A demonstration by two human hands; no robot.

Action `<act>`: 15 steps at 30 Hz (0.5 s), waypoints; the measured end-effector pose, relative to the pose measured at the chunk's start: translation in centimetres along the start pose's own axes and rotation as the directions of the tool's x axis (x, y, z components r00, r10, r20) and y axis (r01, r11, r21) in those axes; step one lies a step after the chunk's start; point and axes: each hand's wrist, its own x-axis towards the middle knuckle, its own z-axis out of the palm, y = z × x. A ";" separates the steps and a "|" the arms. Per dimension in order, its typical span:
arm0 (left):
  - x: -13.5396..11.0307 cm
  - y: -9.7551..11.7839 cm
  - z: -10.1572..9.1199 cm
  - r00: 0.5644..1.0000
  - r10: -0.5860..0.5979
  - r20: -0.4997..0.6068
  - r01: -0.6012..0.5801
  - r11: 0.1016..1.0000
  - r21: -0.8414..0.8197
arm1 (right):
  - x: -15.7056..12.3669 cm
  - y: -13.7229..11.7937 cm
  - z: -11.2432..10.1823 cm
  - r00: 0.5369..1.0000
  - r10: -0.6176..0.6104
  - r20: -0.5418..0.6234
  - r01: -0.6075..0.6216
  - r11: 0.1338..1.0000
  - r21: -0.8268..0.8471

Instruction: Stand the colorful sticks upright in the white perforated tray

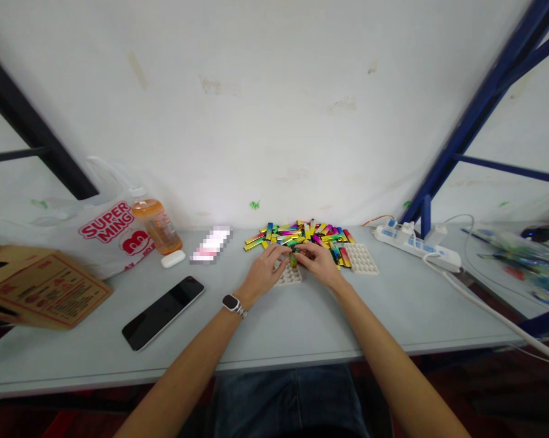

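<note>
A left hand (268,267) and a right hand (318,263) meet over a pale dimpled tray (289,277) on a grey surface (265,328), their grip drawn in at the fingertips, pinching a small shiny yellow-green piece (293,261) between them just above the tray. The fingers hide much of it, so exactly how each fingertip bears on it cannot be told. Slick-looking sides could let the piece slip or twist if the two hands press unevenly, dropping it among the dimples. Close behind, a loose heap of rainbow-coloured pieces (297,234) lies near the knuckles, where a careless sweep could scatter some or nudge a second dimpled tray (362,260) at the right.
</note>
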 end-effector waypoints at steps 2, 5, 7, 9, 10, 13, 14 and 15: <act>0.0 0.0 0.1 1.000 0.013 0.006 -0.013 1.000 0.014 | 0.0 -0.1 -0.1 1.000 -0.015 0.023 0.016 1.000 -0.013; 0.0 -0.1 0.2 0.998 0.043 0.037 -0.045 0.997 0.055 | -0.1 -0.5 -0.1 0.999 -0.036 0.032 0.038 0.998 -0.046; 0.0 -0.1 0.2 0.996 0.063 0.061 -0.068 0.994 0.083 | -0.2 -0.6 0.0 0.999 -0.030 0.027 0.031 0.998 -0.046; 0.0 0.0 0.2 0.995 0.072 0.075 -0.080 0.991 0.111 | -0.3 -0.7 0.1 1.000 -0.011 0.020 0.012 0.999 -0.030; 0.0 0.0 0.2 0.994 0.072 0.081 -0.082 0.988 0.128 | -0.4 -0.6 0.2 1.000 0.000 0.014 0.000 1.000 -0.018; 0.0 0.1 0.2 0.993 0.064 0.099 -0.083 0.978 0.192 | -0.7 -0.5 0.6 1.000 0.021 -0.016 -0.021 1.000 0.017; 0.0 0.2 0.2 0.993 0.062 0.104 -0.083 0.974 0.213 | -0.8 -0.5 0.7 0.999 0.020 -0.027 -0.019 0.999 0.034; 0.1 0.2 0.3 0.993 0.059 0.107 -0.082 0.969 0.232 | -1.0 -0.5 0.7 0.999 0.016 -0.037 -0.014 0.998 0.053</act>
